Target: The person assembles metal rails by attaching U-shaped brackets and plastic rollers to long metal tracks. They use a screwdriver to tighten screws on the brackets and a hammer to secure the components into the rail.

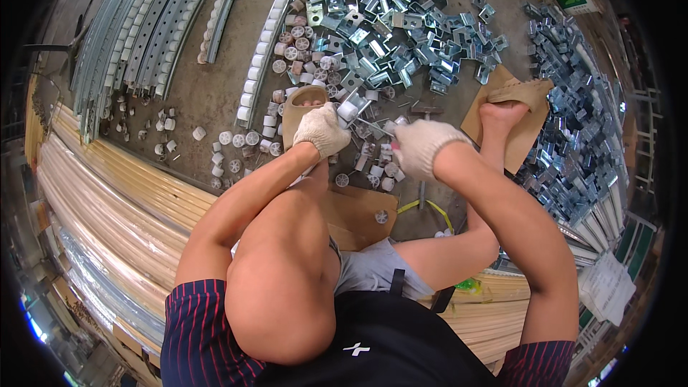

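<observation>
My left hand [320, 131], in a pale knit glove, is closed around a shiny metal bracket [364, 105] with a white roller [347, 110] at its end. In my right hand [424, 147], gloved the same way, is a screwdriver [374, 127]; its thin shaft points left at the bracket, and a bit of pink handle shows below the fingers. Whether the tip touches the bracket I cannot tell. Loose white rollers [302, 44] lie on the floor beyond my left hand, and more lie between my hands and below them.
Beyond my hands spreads a heap of metal brackets [401, 25]; another heap [562, 122] lies at right. Rails [269, 36] fitted with white rollers lie at upper left. Long wrapped strips [115, 215] run along the left. Cardboard [473, 111] lies under my right foot.
</observation>
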{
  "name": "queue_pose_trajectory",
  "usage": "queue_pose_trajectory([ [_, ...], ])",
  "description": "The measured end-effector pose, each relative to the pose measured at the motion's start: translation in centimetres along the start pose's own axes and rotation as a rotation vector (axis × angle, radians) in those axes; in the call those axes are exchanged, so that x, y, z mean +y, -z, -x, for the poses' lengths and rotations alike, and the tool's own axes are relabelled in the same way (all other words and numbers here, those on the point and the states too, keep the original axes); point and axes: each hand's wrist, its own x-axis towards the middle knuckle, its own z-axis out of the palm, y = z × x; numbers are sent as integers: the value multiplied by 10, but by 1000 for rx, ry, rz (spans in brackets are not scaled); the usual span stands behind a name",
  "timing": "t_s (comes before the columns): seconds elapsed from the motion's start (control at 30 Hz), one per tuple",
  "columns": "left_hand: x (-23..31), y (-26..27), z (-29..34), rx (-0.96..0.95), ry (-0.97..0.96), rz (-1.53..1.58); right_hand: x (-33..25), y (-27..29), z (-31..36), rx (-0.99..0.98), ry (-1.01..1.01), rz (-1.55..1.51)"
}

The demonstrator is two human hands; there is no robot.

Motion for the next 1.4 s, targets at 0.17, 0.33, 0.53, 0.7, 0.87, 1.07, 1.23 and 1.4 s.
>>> queue_pose_trajectory([
  [0.17, -1, -13, -3, 105, -29, -58, 20, -77, 0, 171, -2, -154],
  [0.33, 5, -4, -6, 34, -44, -74, 20, -120, -13, 280, -6, -218],
  [0.53, 14, 10, 6, 9, 8, 49, 14, -79, 5, 182, -17, -227],
  [0.7, -25, 9, -19, -185, 101, 666, 13, -25, 17, 174, -9, -99],
  [0.87, -6, 43, -70, -725, 428, 679, 8, -14, 19, 119, 2, -70],
  [1.07, 43, 50, -78, -453, 117, -24, 2, -28, 23, 204, -56, -135],
  [1.23, 33, 10, -95, -434, 326, 482, -8, -17, 16, 261, -49, -39],
  [1.4, 19, -6, -112, -551, 297, 841, -3, 5, 7, 179, 18, 16],
])
